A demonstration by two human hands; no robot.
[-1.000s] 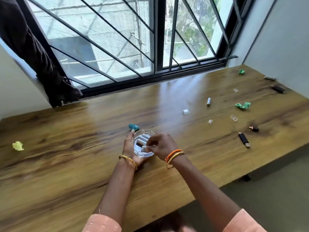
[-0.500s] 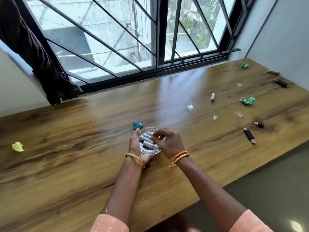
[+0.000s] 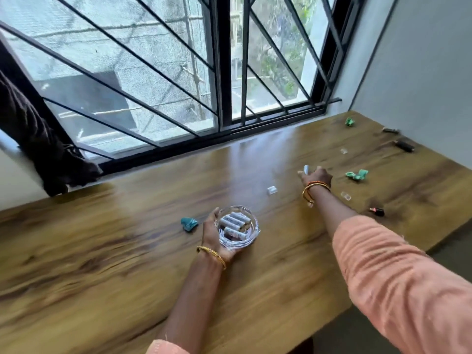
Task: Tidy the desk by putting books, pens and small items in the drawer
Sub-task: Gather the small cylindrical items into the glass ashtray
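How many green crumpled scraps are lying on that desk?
3 in view. One teal scrap lies just left of the glass bowl, one green scrap sits right of the reaching right hand, and one green scrap lies far back by the window corner.

The surface (image 3: 102, 264) is a long brown wooden top that runs along under the window. Near its middle lie a crumpled teal scrap (image 3: 189, 223) and a small white block (image 3: 272, 190), apart from each other. Toward the far right corner lie two green scraps (image 3: 357, 174) (image 3: 349, 121), two little clear bits (image 3: 345, 196) (image 3: 344, 150), a small red and black thing (image 3: 377, 211) and a black stick (image 3: 404, 146).
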